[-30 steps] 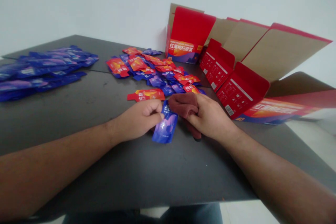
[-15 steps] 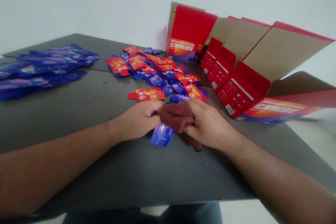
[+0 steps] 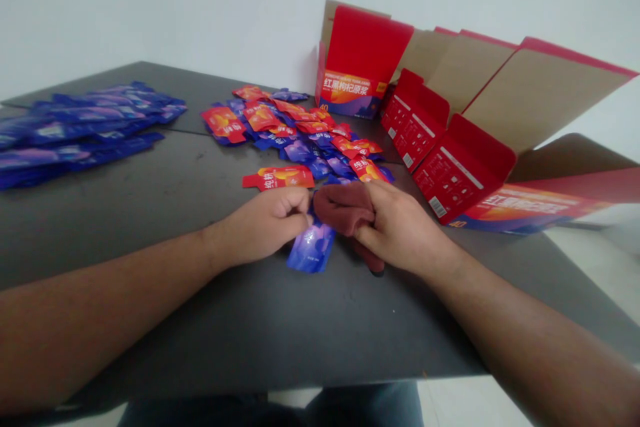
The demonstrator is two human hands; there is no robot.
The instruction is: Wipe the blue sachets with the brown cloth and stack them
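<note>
My left hand (image 3: 273,221) is closed, its thumb and fingers pinching the upper end of a blue-purple sachet (image 3: 311,252). The sachet's lower part hangs below the fingertips, printed side facing me. A folded brown cloth (image 3: 343,205) is gripped in my right hand (image 3: 397,227), with a loose end drooping under the fingers. The cloth's left edge lies against or just over the top of the sachet; whether it touches is hard to make out. Just beyond my left hand a red-orange sachet (image 3: 285,177) lies flat on the table.
A loose pile of red and blue sachets (image 3: 300,130) lies ahead. On the left, long blue packets (image 3: 90,121) are stacked on the dark table (image 3: 200,320). Red cartons (image 3: 453,170) with raised flaps line the right side, and another carton (image 3: 355,80) stands against the wall.
The cloth has shifted slightly up and right, away from my left fingers, uncovering more of the blue-purple sachet. My left hand stays nearly in place.
</note>
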